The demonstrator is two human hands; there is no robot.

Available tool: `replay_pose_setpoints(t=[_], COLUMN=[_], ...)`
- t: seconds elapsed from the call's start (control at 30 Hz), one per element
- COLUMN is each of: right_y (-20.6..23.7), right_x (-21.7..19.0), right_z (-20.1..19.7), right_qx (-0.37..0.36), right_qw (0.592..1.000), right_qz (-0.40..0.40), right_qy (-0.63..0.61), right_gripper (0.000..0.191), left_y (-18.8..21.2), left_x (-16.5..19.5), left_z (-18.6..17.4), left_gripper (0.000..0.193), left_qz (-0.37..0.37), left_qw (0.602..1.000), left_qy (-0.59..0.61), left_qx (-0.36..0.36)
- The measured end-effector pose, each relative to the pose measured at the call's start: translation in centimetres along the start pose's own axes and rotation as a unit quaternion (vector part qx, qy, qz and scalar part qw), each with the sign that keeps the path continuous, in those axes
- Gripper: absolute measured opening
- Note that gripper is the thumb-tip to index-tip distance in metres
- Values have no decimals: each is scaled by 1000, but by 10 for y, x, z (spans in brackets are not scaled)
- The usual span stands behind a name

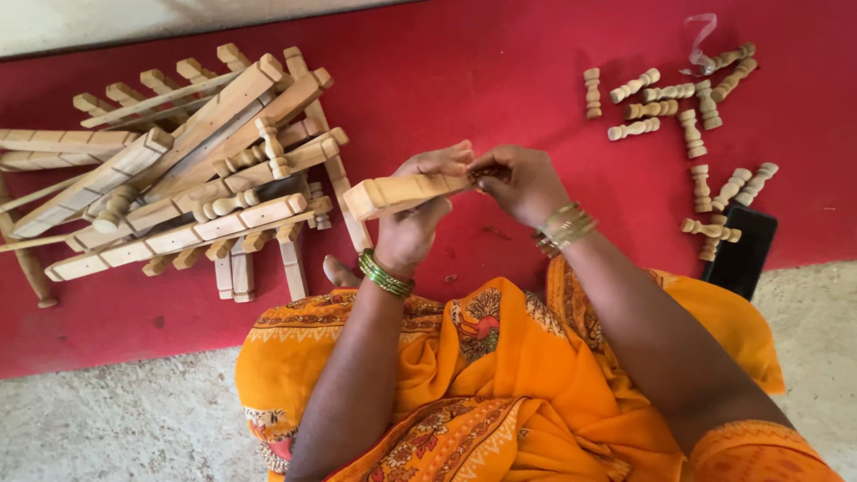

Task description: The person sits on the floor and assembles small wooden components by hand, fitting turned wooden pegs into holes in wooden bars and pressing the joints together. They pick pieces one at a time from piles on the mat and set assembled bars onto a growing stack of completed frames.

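Far to the left of the hands, a heap of wooden slats (178,178) and turned pegs lies tangled on the red mat (500,62). The left hand (415,228) is wrapped around a wooden bar (402,192), gripping it near its right end from below, so the bar juts out to the left. It looks stiff, light and dry, smooth enough to slide, so a grip at mid-length seems steadier. The right hand (518,183) meets the bar's right end, fingertips pinched there on something too small to make out. Further right, loose spindles (692,125) lie scattered beside a black phone (745,250).
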State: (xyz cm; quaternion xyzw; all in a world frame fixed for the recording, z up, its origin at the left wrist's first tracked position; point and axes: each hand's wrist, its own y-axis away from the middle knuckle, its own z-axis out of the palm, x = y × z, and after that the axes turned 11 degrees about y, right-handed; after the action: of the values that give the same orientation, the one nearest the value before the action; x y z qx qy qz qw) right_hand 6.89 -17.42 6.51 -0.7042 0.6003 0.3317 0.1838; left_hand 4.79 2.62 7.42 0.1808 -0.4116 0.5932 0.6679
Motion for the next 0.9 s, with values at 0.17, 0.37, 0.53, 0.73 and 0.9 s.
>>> replay_pose_setpoints(t=[0.17, 0.37, 0.53, 0.73, 0.9], right_y=[-12, 2, 5, -12, -11], right_x=[21, 6, 1, 28, 24], right_z=[11, -1, -3, 15, 10], right_qx=[-47, -16, -12, 0, -32], right_qw=[969, 1000, 994, 978, 983], right_qz=[87, -11, -24, 36, 63], right_qy=[226, 4, -109, 205, 171], right_gripper=[23, 19, 17, 16, 20], left_y=[1, -2, -1, 0, -2], left_x=[11, 4, -4, 7, 16], left_z=[2, 0, -6, -3, 4], left_gripper=[46, 47, 47, 47, 54], left_qz=[-42, -38, -41, -45, -61], left_qw=[997, 999, 999, 999, 997], left_qy=[-72, -30, 32, -4, -50], left_qx=[2, 6, 12, -4, -5])
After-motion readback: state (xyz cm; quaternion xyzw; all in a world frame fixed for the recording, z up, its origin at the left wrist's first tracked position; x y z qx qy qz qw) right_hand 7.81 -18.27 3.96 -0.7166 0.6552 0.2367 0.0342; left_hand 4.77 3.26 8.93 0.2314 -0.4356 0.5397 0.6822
